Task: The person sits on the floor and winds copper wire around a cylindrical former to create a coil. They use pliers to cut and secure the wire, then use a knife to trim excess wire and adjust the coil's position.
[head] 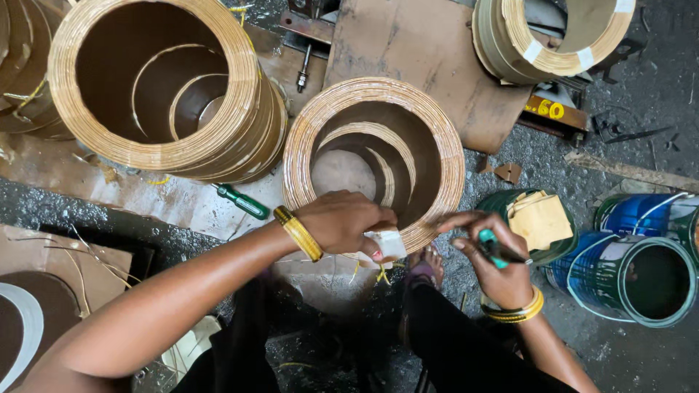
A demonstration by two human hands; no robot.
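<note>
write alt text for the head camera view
Seen from above, a left hand presses white tape onto the rim of a layered brown ring stack, while the right hand holds a teal-handled tool. A bigger stack, a green screwdriver and open cans sit nearby.

head camera, looking steeply down, close
</note>
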